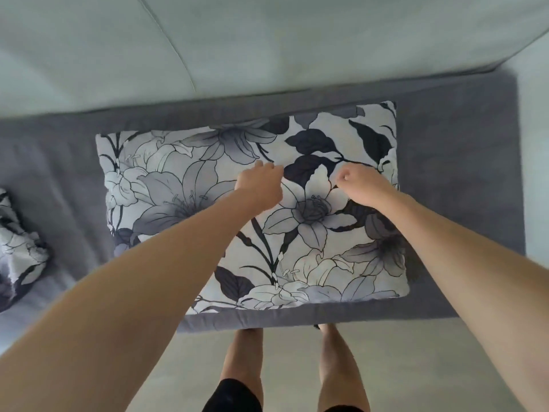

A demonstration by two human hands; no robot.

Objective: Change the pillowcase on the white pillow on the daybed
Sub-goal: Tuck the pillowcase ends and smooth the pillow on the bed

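A pillow in a grey, white and black lily-print pillowcase (184, 185) lies flat on the grey daybed (451, 173), its long side running left to right. Both my hands are over the pillow's upper middle. My left hand (260, 185) shows its back to the camera, with the fingers curled down toward the fabric; nothing shows in its grip. A short gap to the right, my right hand (361, 185) is balled into a fist just above the fabric and holds nothing that I can see. A second pillowcase (20, 251) of the same print lies crumpled at the far left edge.
Pale backrest cushions (267, 40) run along the far side of the daybed. The grey cover ends near the pillow's right side. My bare legs (335, 367) stand on a light floor against the daybed's near edge.
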